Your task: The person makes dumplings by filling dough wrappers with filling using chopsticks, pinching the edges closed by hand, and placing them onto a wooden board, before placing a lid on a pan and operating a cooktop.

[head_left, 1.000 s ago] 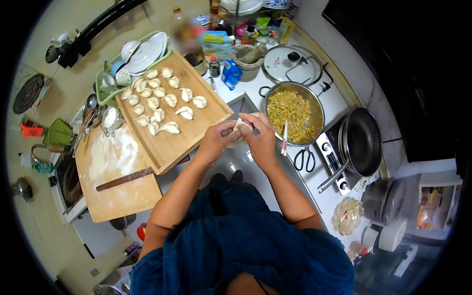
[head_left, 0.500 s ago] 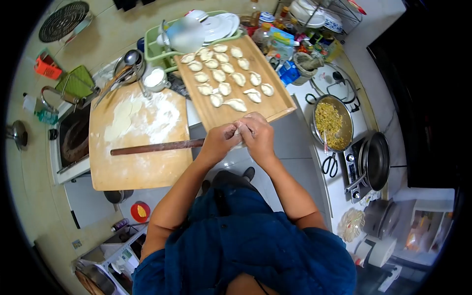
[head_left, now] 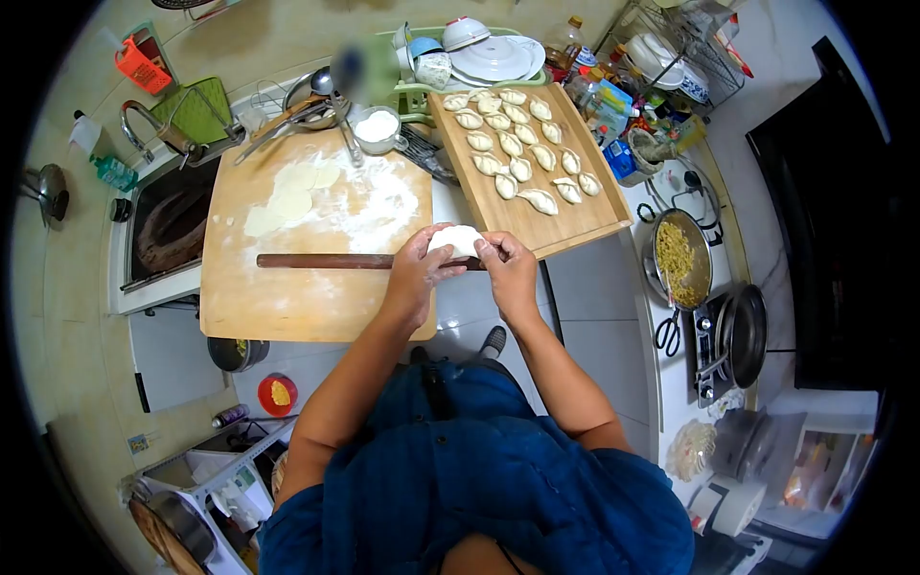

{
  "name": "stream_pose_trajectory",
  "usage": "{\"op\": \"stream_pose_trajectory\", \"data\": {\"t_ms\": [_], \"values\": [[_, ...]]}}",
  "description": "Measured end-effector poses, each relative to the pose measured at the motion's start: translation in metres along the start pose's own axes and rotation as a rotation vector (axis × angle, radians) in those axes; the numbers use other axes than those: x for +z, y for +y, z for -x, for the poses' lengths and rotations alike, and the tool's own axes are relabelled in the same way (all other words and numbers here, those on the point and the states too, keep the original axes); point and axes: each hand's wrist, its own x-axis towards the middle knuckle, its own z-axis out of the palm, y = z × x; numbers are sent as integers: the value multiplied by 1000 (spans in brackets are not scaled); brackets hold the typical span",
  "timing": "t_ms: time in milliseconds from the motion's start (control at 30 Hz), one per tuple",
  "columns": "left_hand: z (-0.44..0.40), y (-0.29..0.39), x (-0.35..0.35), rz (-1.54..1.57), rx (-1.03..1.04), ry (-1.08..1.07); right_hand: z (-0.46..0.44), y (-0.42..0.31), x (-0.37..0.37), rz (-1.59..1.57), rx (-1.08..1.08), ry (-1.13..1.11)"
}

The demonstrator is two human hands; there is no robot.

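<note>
A white, folded dumpling (head_left: 454, 240) is held up between my two hands. My left hand (head_left: 419, 270) cups its left side, while the fingers of my right hand (head_left: 510, 268) pinch its right end. Under my hands lies a dark wooden rolling pin (head_left: 321, 261), its right part mostly hidden by them. It rests on a floured wooden board (head_left: 287, 316), where several flat, round dough wrappers (head_left: 287, 203) overlap. Beyond my right hand, a wooden tray (head_left: 567, 238) carries rows of shaped dumplings (head_left: 510, 144).
A glass bowl of flour (head_left: 376, 125) stands behind the board, beside a ladle (head_left: 323, 82). On the right counter are a pan of yellow filling (head_left: 678, 261), scissors (head_left: 668, 333) and a black frying pan (head_left: 746, 335). A sink (head_left: 168, 230) lies left of the board.
My hands have spread slightly apart, and the dumpling, mostly covered by my fingers before, now shows between them. The view has shifted, so the board and tray sit further right in it.
</note>
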Motion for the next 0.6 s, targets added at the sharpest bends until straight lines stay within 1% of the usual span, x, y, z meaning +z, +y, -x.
{"op": "stream_pose_trajectory", "data": {"t_ms": [33,67,167,233,267,333,367,433,467,567,600], "values": [[2,5,-1,-3,-18,-9,1,-3,2,-24,4,-10],[4,8,-2,-5,-37,-17,4,-8,4,29,-74,-1],[1,14,-7,-139,-13,-45,7,-25,6,164,-328,-3],[0,16,-6,-315,79,-22,6,-29,5,230,-515,-35],[0,16,-5,-402,125,-11,4,-29,4,233,-523,-61],[-6,15,-7,-797,462,-29,-5,-30,2,237,-544,-115],[-9,15,-8,-994,633,-34,-8,-30,1,200,-446,-120],[-10,17,-3,-1059,639,-27,-14,-31,1,121,-248,-137],[-10,18,-1,-1092,641,-24,-18,-30,1,131,-261,-153],[-10,23,10,-1003,542,-37,-31,-26,-5,173,-303,-195],[-13,20,11,-953,551,-25,-33,-25,-8,198,-317,-212]]}}
